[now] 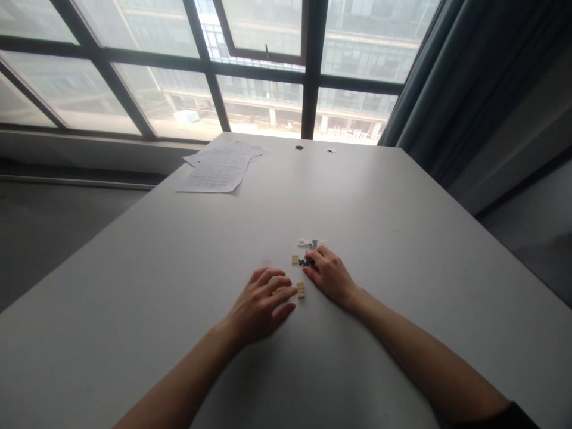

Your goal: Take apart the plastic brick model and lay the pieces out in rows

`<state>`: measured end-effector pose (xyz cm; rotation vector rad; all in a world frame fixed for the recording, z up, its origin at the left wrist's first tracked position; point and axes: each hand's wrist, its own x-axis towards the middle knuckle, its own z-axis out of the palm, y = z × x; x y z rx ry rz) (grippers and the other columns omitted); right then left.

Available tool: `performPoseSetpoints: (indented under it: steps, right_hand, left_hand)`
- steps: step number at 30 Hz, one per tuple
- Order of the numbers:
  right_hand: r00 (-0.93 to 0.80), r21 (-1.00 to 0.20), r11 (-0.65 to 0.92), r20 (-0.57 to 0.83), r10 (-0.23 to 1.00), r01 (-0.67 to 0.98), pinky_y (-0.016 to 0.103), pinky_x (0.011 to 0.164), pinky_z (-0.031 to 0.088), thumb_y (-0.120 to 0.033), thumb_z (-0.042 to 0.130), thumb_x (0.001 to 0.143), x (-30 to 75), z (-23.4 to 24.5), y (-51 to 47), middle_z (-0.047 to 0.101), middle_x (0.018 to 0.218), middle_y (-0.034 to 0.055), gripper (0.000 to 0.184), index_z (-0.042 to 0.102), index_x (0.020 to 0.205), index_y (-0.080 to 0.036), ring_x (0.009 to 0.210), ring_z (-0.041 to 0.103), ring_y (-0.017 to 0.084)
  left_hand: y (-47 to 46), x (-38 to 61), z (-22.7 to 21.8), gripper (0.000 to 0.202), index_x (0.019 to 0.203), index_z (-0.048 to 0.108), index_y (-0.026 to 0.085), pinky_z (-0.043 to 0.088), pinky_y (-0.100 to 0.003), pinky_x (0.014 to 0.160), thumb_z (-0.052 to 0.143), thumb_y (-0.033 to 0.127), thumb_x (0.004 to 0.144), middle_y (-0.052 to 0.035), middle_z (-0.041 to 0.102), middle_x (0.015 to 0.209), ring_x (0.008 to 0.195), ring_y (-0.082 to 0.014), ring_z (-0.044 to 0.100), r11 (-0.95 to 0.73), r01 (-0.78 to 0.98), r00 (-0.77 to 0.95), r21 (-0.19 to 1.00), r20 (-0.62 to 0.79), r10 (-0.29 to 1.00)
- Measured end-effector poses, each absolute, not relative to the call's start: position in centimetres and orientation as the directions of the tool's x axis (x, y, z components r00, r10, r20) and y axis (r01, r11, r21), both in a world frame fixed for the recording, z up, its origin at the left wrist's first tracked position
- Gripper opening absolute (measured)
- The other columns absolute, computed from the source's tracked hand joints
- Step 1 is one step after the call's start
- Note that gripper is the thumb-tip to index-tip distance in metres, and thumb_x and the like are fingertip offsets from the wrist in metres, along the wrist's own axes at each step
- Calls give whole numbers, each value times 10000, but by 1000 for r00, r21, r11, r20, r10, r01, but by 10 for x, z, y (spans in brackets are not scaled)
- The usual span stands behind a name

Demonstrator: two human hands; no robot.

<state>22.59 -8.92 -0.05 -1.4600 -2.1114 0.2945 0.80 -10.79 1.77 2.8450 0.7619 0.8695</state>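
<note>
My left hand point(261, 301) rests low over the white table, its thumb apart from the fingers. Beside its fingertips lies a beige toy building brick point(301, 289) with studs, and more beige shows between the fingers, partly hidden. My right hand point(328, 274) reaches in among small dark pieces point(304, 262), thumb and index finger apart on either side of them. Left of these pieces is another small beige brick point(294, 260). Just beyond the right fingers sit white pieces point(304, 243) and a grey-blue piece point(315, 243); the hand covers part of this group.
Printed paper sheets point(217, 173) overlap near the table's far left edge. Two round cable holes, one a dark-centred grommet point(299, 148), are set in the white table point(357, 196) at the back. A large window point(263, 101) stands behind it, with a dark curtain point(429, 89) at right.
</note>
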Motion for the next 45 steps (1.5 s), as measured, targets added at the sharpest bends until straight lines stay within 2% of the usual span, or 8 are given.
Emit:
performPoseSetpoints:
  steps: [10, 14, 17, 25, 34, 39, 45]
  right_hand:
    - [-64, -634, 269, 326, 943, 725, 283, 769, 473, -227, 664, 812, 251, 3, -85, 581, 967, 34, 213, 624, 1019, -195, 805, 584, 147]
    - [-64, -588, 219, 273, 960, 779, 298, 814, 465, -258, 699, 775, 260, 4, -92, 591, 986, 42, 260, 647, 1021, -193, 858, 593, 167]
    - [-49, -530, 185, 260, 964, 828, 311, 856, 446, -278, 684, 788, 255, 3, -93, 600, 985, 47, 228, 660, 998, -193, 910, 580, 188]
    - [-53, -439, 168, 263, 963, 883, 297, 817, 429, -297, 622, 842, 244, 4, -91, 600, 941, 43, 133, 657, 931, -205, 868, 564, 182]
    - [-58, -459, 176, 260, 964, 871, 302, 866, 422, -237, 598, 843, 249, 4, -93, 610, 978, 56, 179, 649, 1009, -193, 931, 558, 192]
    - [-113, -503, 244, 276, 955, 829, 315, 915, 418, -234, 636, 822, 246, 9, -81, 593, 1040, 61, 290, 633, 1110, -205, 989, 546, 191]
    - [-228, -439, 311, 231, 946, 843, 329, 924, 411, -216, 655, 812, 235, 18, -61, 588, 1053, 67, 318, 642, 1130, -216, 1017, 535, 206]
  left_hand:
    - [-108, 6, 14, 196, 1028, 648, 219, 378, -445, 962, 612, 236, 836, -58, 664, 1011, 1039, -235, 536, -867, 453, 705, 209, 511, 492]
    - [-110, 9, 16, 234, 1071, 641, 230, 372, -440, 966, 607, 261, 842, -52, 670, 1009, 1028, -231, 545, -882, 427, 740, 200, 483, 468]
    - [-110, 11, 18, 242, 1084, 642, 236, 365, -438, 970, 599, 270, 848, -44, 680, 1001, 1019, -229, 552, -886, 422, 753, 193, 470, 461]
    - [-109, 11, 16, 222, 1065, 651, 242, 340, -431, 998, 573, 271, 860, -36, 698, 1004, 1042, -226, 569, -893, 420, 766, 165, 463, 446]
    - [-110, 11, 16, 226, 1075, 638, 226, 342, -432, 1008, 568, 269, 864, -47, 694, 1048, 1082, -232, 567, -891, 425, 762, 160, 468, 448]
    - [-110, 10, 15, 214, 1055, 644, 217, 373, -434, 990, 581, 266, 856, -61, 683, 1034, 1067, -232, 570, -874, 458, 727, 164, 496, 475]
    - [-110, 10, 14, 196, 1034, 647, 219, 377, -434, 987, 590, 251, 849, -55, 683, 1016, 1061, -230, 572, -875, 451, 723, 175, 504, 473]
